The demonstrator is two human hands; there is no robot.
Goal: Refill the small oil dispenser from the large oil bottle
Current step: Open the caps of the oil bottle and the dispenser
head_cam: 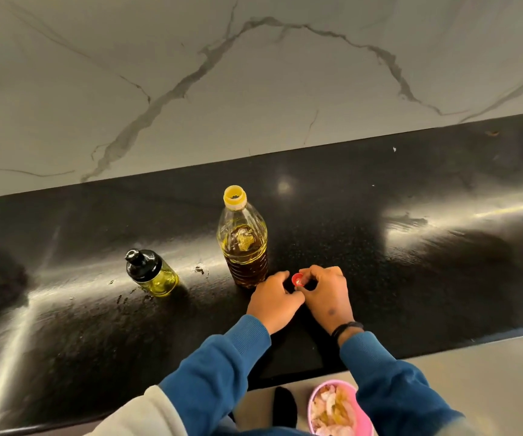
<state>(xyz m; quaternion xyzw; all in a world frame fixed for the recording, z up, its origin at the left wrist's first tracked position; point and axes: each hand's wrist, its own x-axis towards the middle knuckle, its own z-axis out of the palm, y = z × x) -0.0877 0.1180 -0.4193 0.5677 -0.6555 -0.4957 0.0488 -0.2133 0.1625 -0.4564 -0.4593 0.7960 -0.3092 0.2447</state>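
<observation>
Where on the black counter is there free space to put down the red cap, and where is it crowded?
Free: the wide stretch of counter right of the large oil bottle, toward the wall. Also free, but spotted with drips: the gap between the small dispenser and the bottle. Crowded: just in front of the bottle, where both hands meet around the red cap.

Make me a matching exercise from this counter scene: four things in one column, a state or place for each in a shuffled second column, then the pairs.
Things:
1. large oil bottle
2. small oil dispenser
3. red cap
4. pink bowl

States or places:
A. black top on
B. pinched in the right hand
C. standing with its mouth uncovered
D. below the counter edge, holding scraps

Pairs: 1-C, 2-A, 3-B, 4-D
</observation>
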